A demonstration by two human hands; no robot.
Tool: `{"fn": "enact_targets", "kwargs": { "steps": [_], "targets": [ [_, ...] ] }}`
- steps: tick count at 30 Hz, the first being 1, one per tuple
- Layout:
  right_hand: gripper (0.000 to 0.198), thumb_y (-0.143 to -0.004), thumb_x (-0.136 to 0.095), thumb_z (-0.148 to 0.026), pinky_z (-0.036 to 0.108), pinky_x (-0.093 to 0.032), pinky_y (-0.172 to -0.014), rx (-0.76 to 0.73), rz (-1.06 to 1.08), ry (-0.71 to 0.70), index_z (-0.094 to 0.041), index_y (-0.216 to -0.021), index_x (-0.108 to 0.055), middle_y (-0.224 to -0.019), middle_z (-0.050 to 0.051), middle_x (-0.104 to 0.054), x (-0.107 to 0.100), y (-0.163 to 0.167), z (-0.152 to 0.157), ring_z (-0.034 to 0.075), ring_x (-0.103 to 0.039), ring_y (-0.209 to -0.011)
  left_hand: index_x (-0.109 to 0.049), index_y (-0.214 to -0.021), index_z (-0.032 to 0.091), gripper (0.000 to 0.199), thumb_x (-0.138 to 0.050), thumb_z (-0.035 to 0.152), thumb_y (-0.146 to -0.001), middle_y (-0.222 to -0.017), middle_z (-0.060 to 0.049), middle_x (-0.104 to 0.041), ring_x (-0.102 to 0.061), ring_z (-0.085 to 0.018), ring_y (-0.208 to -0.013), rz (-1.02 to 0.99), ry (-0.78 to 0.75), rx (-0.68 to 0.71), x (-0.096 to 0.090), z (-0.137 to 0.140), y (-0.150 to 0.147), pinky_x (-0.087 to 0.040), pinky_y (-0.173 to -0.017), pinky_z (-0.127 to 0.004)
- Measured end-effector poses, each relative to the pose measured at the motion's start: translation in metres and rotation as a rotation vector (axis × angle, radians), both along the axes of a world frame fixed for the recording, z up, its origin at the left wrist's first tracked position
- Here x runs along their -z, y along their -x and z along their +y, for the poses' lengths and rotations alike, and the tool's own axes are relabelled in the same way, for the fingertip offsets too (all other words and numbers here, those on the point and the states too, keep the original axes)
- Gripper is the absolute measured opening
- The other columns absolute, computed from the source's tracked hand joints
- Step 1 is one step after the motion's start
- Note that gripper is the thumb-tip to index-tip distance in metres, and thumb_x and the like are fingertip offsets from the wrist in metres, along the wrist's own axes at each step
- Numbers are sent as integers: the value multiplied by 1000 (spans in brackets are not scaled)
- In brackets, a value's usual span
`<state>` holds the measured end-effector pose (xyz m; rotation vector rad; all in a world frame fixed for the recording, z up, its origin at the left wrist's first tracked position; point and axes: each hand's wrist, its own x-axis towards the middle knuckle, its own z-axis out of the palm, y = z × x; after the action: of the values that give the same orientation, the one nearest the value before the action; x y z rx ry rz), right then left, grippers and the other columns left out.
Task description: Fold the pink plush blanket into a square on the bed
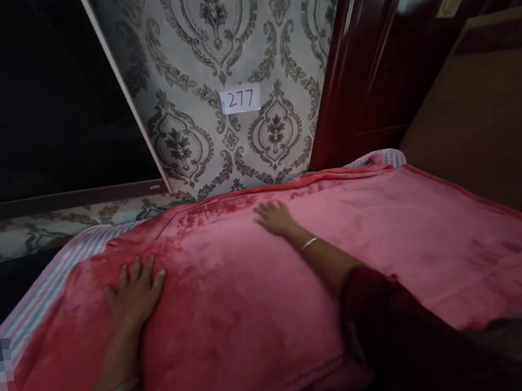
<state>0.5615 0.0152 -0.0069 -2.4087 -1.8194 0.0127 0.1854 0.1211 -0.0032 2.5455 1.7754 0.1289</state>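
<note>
A plush pink-red blanket [267,299] lies spread over a surface, its pile brushed lighter in some patches and darker in others. My left hand [135,289] rests palm down on its darker left part, fingers spread. Farther off, near the back edge, my right hand [275,217] lies flat on the lighter part, slightly blurred, fingers stretched out. Neither hand grips anything. From under the blanket's left side shows a striped cloth [52,279], and a bit of the same stripes appears at the back right corner.
Behind the blanket stands a wall with patterned wallpaper [231,141] and a paper label [240,98] reading 277. A large dark screen [31,99] is at the left. Dark red glossy wood [358,57] and a brown panel [489,115] stand at the right.
</note>
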Motion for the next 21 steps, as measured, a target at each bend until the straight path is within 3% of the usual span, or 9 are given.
{"fn": "enact_targets", "kwargs": {
  "steps": [2,4,6,8,10,13,17,19,21],
  "targets": [
    [58,-108,-24,-47,65,-18,-121,244,-40,108,-31,-163,-32,-172,9,-24,-1,-58,-39,31,-21,-157,-32,-164,21,70,-22,51,-101,-172,-13,-23,-17,-38,-159,-1,0,-5,0,-1,0,-23,-120,-71],
    [60,-108,-21,-48,65,-20,-121,448,-61,147,-33,-165,-27,-173,6,-20,-4,-102,-83,31,-19,-158,-31,-164,19,70,-21,51,-102,-172,-13,-23,-17,-38,-159,-5,0,-4,-1,-2,-1,-23,-120,-71],
    [62,-108,-18,-50,66,-24,-118,662,-46,142,-27,-164,-31,-171,12,-25,-9,-126,-122,34,-21,-157,-32,-164,18,71,-21,51,-102,-172,-14,-24,-17,-39,-158,-9,11,3,-3,-3,-2,-22,-120,-72],
    [64,-108,-18,-49,65,-27,-118,759,-39,110,-20,-164,-32,-169,18,-27,-14,-124,-147,36,-24,-156,-34,-162,17,70,-23,51,-102,-171,-15,-24,-17,-40,-158,-31,17,11,-8,-4,-2,-22,-119,-73],
    [64,-108,-20,-47,63,-27,-119,662,-50,76,-19,-165,-29,-170,19,-24,-18,-96,-158,35,-24,-156,-38,-160,15,68,-25,49,-103,-170,-17,-27,-22,-40,-157,-80,-11,12,-14,-7,-3,-24,-120,-71],
    [63,-108,-27,-49,60,-21,-123,265,-42,43,-26,-166,-24,-173,12,-17,-14,-21,-156,31,-18,-159,-45,-154,9,64,-27,43,-103,-164,-20,-39,-33,-36,-153,-141,-124,21,-24,-19,-10,-23,-123,-65],
    [66,-106,-37,-57,60,-18,-124,-226,32,-27,-31,-166,-26,-174,7,-13,4,73,-151,31,-11,-160,-47,-155,18,60,-32,44,-102,-165,-9,-42,-33,-30,-154,-77,-149,301,-20,-62,-27,-20,-127,-55],
    [65,-105,-39,-58,61,-18,-124,-325,54,-30,-32,-165,-29,-174,6,-16,12,90,-155,31,-12,-160,-44,-158,25,63,-38,49,-100,-169,-6,-34,-25,-32,-157,4,-80,446,-7,-88,-32,-20,-127,-56],
    [64,-105,-38,-57,62,-17,-124,-274,44,-8,-33,-164,-31,-173,5,-19,15,80,-164,31,-14,-159,-40,-160,28,65,-42,50,-99,-171,-5,-29,-20,-34,-159,52,-53,507,10,-108,-32,-18,-127,-59]
  ]
}}
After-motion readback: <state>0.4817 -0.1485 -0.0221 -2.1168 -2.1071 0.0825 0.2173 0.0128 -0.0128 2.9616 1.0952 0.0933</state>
